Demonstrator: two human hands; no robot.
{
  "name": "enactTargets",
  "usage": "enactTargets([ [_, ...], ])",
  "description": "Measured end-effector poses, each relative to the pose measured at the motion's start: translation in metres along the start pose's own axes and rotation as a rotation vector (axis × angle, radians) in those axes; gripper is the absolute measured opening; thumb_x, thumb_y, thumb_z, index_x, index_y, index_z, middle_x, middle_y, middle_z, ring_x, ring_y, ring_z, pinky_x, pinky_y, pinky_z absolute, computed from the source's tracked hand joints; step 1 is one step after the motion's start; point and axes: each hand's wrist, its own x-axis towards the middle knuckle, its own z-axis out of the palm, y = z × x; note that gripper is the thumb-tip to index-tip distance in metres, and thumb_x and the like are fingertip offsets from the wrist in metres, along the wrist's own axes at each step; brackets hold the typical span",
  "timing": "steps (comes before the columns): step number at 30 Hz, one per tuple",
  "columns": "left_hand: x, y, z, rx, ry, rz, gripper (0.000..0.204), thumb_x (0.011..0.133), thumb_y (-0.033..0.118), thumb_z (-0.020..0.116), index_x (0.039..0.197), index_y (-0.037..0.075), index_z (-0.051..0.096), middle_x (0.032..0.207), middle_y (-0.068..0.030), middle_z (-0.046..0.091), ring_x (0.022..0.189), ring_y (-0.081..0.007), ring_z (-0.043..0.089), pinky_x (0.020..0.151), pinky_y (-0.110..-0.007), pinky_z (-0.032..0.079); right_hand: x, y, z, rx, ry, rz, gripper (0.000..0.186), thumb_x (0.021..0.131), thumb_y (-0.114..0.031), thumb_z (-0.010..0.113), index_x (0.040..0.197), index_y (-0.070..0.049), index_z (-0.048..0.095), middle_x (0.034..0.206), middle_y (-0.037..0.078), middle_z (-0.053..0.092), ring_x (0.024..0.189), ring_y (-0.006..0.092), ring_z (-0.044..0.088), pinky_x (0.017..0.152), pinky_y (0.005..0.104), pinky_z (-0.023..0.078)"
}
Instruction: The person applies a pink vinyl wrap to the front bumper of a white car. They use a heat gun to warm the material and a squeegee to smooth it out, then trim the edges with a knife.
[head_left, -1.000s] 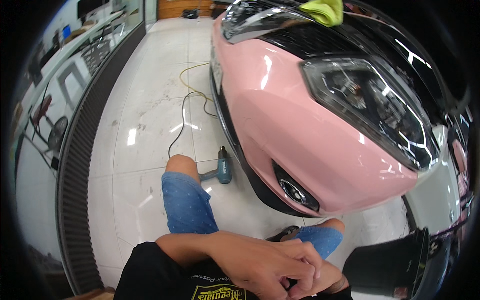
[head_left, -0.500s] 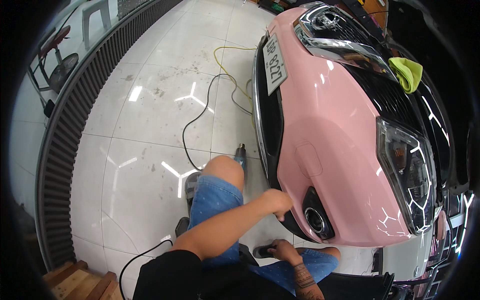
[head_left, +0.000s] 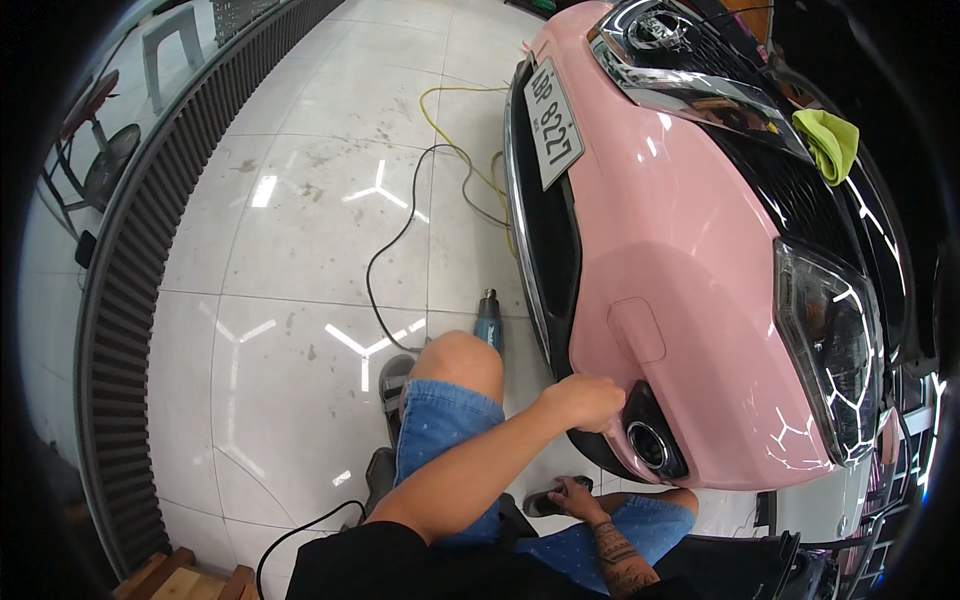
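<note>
My left hand (head_left: 597,402) is closed in a fist against the lower edge of a pink car bumper (head_left: 690,290), beside the round fog light (head_left: 648,444). Whatever its fingers hold is hidden beneath the knuckles. Lower down, by my right knee, my right hand (head_left: 582,500) has its fingers curled together in front of a dark sandal. Any small thing in that hand is too hard to make out. A blue heat gun (head_left: 488,322) stands on the floor past my left knee, its metal nozzle pointing up.
A black cord (head_left: 372,270) and a yellow cord (head_left: 425,100) cross the tiled floor (head_left: 300,230). A green cloth (head_left: 828,146) lies near the grille. Dark slatted railing (head_left: 165,230) curves along the left, with a wooden stool (head_left: 180,585) at lower left.
My left hand has shifted right, along the bumper toward the fog light. My right hand has moved slightly right. The view has also shifted a little.
</note>
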Motion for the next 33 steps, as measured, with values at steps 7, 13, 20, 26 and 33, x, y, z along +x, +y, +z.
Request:
enactTargets([
  [7, 0.007, -0.004, 0.008, 0.085, 0.295, 0.233, 0.048, 0.086, 0.048, 0.053, 0.088, 0.002, 0.068, 0.079, -0.0186, 0.065, 0.084, -0.0364, 0.063, 0.076, -0.044, 0.049, -0.020, -0.116, -0.063, 0.167, 0.316, -0.386, 0.071, 0.082, -0.016, 0.067, 0.141, -0.002, 0.030, 0.076, 0.013, 0.059, 0.066, 0.0239, 0.058, 0.067, 0.0325, 0.048],
  [13, -0.022, 0.046, -0.018, 0.016, 0.227, 0.065, 0.052, 0.087, 0.053, 0.049, 0.084, 0.005, 0.069, 0.069, -0.0164, 0.063, 0.071, -0.0319, 0.063, 0.069, -0.041, 0.051, -0.061, -0.152, -0.095, 0.444, 0.452, -0.523, 0.075, 0.082, -0.010, 0.063, 0.144, -0.002, 0.022, 0.074, 0.009, 0.058, 0.063, 0.0159, 0.056, 0.064, 0.0272, 0.047],
  [20, -0.014, -0.038, -0.002, 0.032, -0.048, -0.368, 0.049, 0.088, 0.045, 0.053, 0.113, 0.005, 0.062, 0.073, -0.0161, 0.065, 0.053, -0.0255, 0.061, 0.062, -0.038, 0.050, -0.037, -0.140, -0.118, 0.471, 0.456, -0.563, 0.079, 0.081, -0.007, 0.063, 0.145, -0.001, 0.017, 0.072, 0.009, 0.058, 0.064, 0.0148, 0.055, 0.065, 0.0271, 0.048],
  [26, -0.026, -0.072, -0.056, -0.056, -0.143, -0.557, 0.053, 0.084, 0.048, 0.057, 0.111, 0.002, 0.062, 0.076, -0.0124, 0.066, 0.050, -0.0216, 0.060, 0.058, -0.034, 0.051, 0.012, -0.190, -0.182, 0.357, 0.372, -0.535, 0.045, 0.080, -0.010, 0.067, 0.122, -0.001, 0.055, 0.069, 0.007, 0.056, 0.062, 0.0138, 0.054, 0.061, 0.0273, 0.046],
  [33, -0.076, -0.110, -0.088, -0.625, 0.337, -0.428, 0.032, 0.090, 0.028, 0.056, 0.105, 0.000, 0.063, 0.080, -0.0068, 0.068, 0.052, -0.0135, 0.059, 0.048, -0.026, 0.047, 0.078, -0.340, -0.241, 0.602, -0.116, -0.361, 0.025, 0.090, -0.015, 0.056, 0.108, 0.001, 0.061, 0.072, 0.005, 0.060, 0.062, 0.0099, 0.056, 0.059, 0.0265, 0.047],
])
